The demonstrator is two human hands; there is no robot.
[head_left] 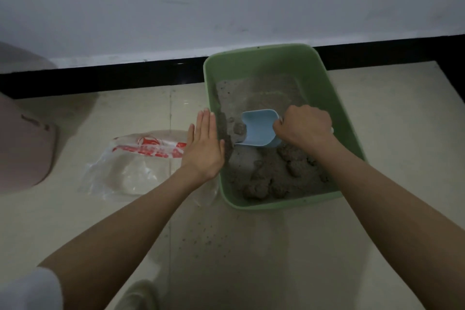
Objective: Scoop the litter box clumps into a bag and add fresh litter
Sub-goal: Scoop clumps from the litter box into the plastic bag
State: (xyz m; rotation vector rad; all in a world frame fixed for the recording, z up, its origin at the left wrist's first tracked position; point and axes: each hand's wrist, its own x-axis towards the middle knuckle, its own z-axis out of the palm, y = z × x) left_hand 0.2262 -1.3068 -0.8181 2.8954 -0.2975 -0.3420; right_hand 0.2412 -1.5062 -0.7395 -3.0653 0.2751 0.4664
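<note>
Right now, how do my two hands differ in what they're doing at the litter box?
The right hand is closed in a fist around the blue scoop; the left hand is open and flat, holding nothing. The right hand is inside the green litter box, above the litter; the left hand lies at the box's outer left wall, fingers pointing away from you. Both are bare and at about the same height in the picture.

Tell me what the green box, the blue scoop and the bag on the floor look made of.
Green box: likely moulded plastic, smooth matte walls, rounded rim. Blue scoop: probably plastic too, uniform colour, smooth. Bag: thin clear plastic film, crinkled and glossy, with red print.
</note>
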